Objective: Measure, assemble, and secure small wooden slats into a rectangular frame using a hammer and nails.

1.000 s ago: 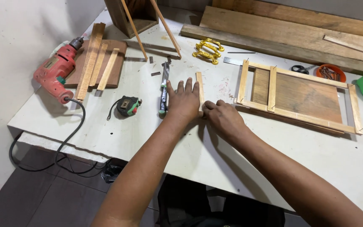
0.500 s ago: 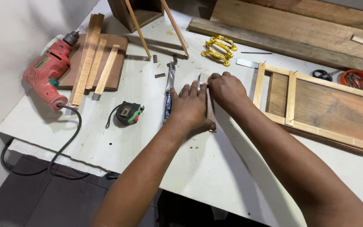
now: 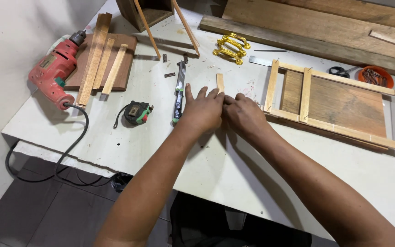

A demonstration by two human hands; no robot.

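My left hand lies flat on a thin light wooden strip on the white table, fingers spread; only the strip's far end shows past the fingers. My right hand meets it from the right, fingertips pinched at the strip. A dark knife-like tool lies just left of my left hand. A wooden frame on a brown board sits to the right of my right hand.
A red electric drill with its black cord lies at the left, beside wooden slats on a board. A tape measure, gold handles, scissors, an orange dish of nails and long planks surround the work area.
Both hands slid along the wooden strip, the right hand going toward its far end and back beside the left. The view shifted slightly.
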